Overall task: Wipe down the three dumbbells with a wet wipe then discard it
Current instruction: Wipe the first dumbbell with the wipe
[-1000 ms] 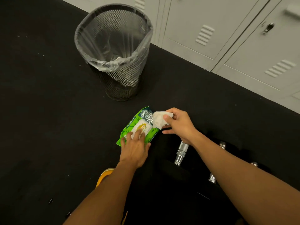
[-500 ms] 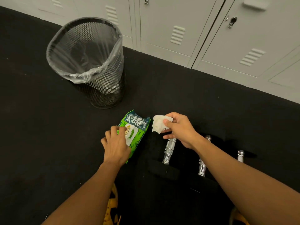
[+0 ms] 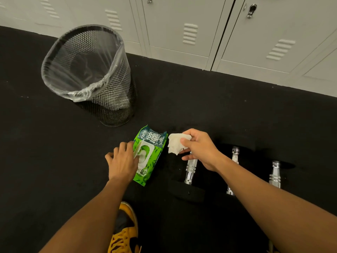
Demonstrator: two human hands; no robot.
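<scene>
Your right hand (image 3: 199, 149) pinches a crumpled white wet wipe (image 3: 176, 145) between thumb and fingers, held just above the nearest of the three dumbbells (image 3: 190, 169). Your left hand (image 3: 122, 161) rests fingers-down on the open flap of the green wipe pack (image 3: 150, 154), gripping nothing. By the look of it, you've got the wipe in hand but no dumbbell is wiped yet; all three lie side by side on the black floor, chrome handles showing. Wiping and the drop into the lined mesh bin (image 3: 87, 73) remain.
</scene>
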